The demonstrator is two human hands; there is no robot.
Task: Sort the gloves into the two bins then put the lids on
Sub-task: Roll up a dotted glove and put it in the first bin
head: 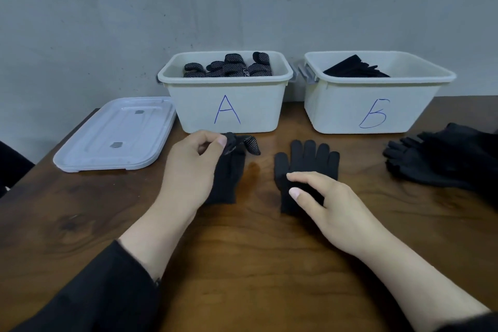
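Left hand (pixel 192 167): curled over a dotted glove (pixel 229 170), thumb and forefinger pinching the glove's finger end just in front of bin A; the glove's cuff lies flat on the counter (pixel 242 264) toward the near side.

Right hand (pixel 331 205): resting on a plain black glove (pixel 305 164), forefinger and thumb bent and pinching the fabric near the palm and cuff (the other fingers are hidden behind the hand, so how they lie cannot be told).

Dotted glove: black with small pale dots on its fingertips, lying just near of bin A, fingers pointing far and slightly right.

Plain black glove: flat on the counter, fingers spread and pointing toward the gap between the two bins, well apart from the dotted glove.

Bin A (pixel 226 108): white, open, marked with a blue "A", standing at the far side of the counter against the wall; it holds a heap of dotted gloves (pixel 229 66) reaching about to the rim.

Bin B (pixel 377 108): white, open, marked with a blue letter, just to the right of bin A; plain black gloves (pixel 355 69) lie inside, low on its left side.

Lids (pixel 118 135): pale translucent, stacked flat on the counter to the left of bin A (the edge suggests two, though it is hard to be sure).

Unsorted pile (pixel 442 156): dark gloves heaped at the right edge of the counter, near of bin B.

Sleeves (pixel 94 299): black, on both forearms at the near edge.
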